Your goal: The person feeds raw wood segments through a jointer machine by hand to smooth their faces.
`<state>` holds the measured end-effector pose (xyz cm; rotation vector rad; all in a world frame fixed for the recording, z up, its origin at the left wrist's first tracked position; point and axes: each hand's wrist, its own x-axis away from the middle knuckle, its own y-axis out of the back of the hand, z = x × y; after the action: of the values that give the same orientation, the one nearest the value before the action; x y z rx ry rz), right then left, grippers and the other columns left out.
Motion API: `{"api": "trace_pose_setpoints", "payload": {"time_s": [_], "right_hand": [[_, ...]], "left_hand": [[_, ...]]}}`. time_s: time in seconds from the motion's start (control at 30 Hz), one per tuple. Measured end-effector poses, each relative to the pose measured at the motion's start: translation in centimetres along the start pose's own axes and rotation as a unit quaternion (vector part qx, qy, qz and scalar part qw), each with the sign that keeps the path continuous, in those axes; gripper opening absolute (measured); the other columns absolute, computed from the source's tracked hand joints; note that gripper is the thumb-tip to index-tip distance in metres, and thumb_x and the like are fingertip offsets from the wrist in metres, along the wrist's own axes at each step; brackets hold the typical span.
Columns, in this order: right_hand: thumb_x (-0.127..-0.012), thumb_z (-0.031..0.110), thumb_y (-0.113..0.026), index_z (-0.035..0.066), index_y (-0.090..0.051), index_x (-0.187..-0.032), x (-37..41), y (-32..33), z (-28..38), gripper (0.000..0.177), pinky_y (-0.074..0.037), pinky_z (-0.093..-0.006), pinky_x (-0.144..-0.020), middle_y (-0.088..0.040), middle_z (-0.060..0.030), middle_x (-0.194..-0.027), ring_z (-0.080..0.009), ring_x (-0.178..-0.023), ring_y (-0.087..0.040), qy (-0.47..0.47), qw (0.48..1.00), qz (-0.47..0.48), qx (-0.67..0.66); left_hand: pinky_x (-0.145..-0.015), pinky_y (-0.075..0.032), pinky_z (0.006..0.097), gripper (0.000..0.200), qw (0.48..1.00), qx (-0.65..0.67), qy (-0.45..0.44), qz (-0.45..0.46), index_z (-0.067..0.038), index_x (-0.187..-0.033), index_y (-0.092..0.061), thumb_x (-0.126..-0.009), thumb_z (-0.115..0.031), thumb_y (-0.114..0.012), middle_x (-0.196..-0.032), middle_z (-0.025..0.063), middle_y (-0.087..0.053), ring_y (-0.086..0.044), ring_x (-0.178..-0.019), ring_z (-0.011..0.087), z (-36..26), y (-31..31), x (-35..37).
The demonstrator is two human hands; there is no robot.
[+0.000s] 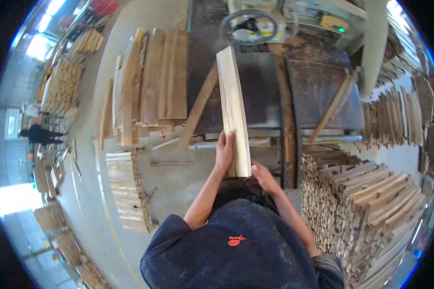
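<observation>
A long pale board [236, 108] slants away from me over a dark machine table [260, 77]. My left hand [225, 151] is closed around its left edge, toward the near end, with the thumb on the upper face. At the board's near right corner is my right hand [265, 178], its thumb and fingers apart and the fingertips right by the corner. A narrower plank [198, 106] lies slantwise on the table's left side, partly behind the board. Beyond the far end stands a handwheel [248, 27].
Several wide planks [152, 79] lie left of the table, above a stack of boards [125, 190]. A tall pile of cut strips [352, 207] rises at my right. Thin strips [333, 103] lean across the right-hand tabletop [318, 86]. A person [44, 135] stands far left.
</observation>
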<state>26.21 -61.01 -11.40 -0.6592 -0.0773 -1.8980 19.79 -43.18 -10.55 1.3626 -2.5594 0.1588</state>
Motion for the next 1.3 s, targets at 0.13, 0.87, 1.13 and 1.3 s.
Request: {"api": "trace_pose_setpoints", "payload": {"time_s": [0.13,0.87,1.13,1.3], "right_hand": [[-0.099,0.035,-0.051,0.003,-0.043,-0.133,1.7,-1.1,-0.2,0.047,-0.054,-0.0307,-0.071,-0.064,-0.0104,-0.108,-0.0207,-0.09,-0.067,-0.071,0.989,-0.047,-0.123],[-0.099,0.055,-0.041,0.007,-0.055,-0.081,-9.0,5.4,2.9,0.053,-0.026,-0.0261,-0.042,-0.042,0.0012,-0.056,-0.0109,-0.046,-0.039,-0.12,0.93,-0.238,-0.254],[-0.096,0.054,-0.049,0.005,-0.056,-0.084,-12.1,6.7,5.8,0.05,-0.03,-0.0248,-0.044,-0.041,0.0028,-0.056,-0.01,-0.049,-0.039,-0.124,0.91,-0.247,-0.308],[-0.097,0.052,-0.048,0.003,-0.056,-0.082,-12.9,6.1,6.6,0.052,-0.029,-0.0263,-0.043,-0.041,0.0011,-0.055,-0.0121,-0.048,-0.041,-0.112,0.904,-0.28,-0.303]], "left_hand": [[-0.098,-0.043,0.0396,0.063,0.963,-0.256,0.026,0.081,-0.005,-0.143,-0.039,-0.095,-0.04,-0.057,-0.133,0.0219,-0.05,-0.054,-0.114,0.0338,-3.8,-3.8,1.9],[-0.112,-0.008,0.0643,0.067,0.838,-0.509,-0.194,0.018,-0.024,-0.15,-0.029,-0.092,-0.047,-0.052,-0.154,0.0194,-0.022,-0.014,-0.145,0.0354,-2.0,-13.9,-13.4],[-0.112,-0.009,0.0641,0.07,0.848,-0.493,-0.194,0.022,-0.023,-0.15,-0.029,-0.09,-0.048,-0.055,-0.155,0.019,-0.022,-0.015,-0.146,0.035,-2.8,-14.8,-18.2],[-0.11,-0.011,0.0666,0.068,0.85,-0.478,-0.221,0.004,-0.022,-0.148,-0.034,-0.089,-0.049,-0.055,-0.153,0.021,-0.027,-0.018,-0.145,0.0363,-2.8,-14.8,-18.6]]}}
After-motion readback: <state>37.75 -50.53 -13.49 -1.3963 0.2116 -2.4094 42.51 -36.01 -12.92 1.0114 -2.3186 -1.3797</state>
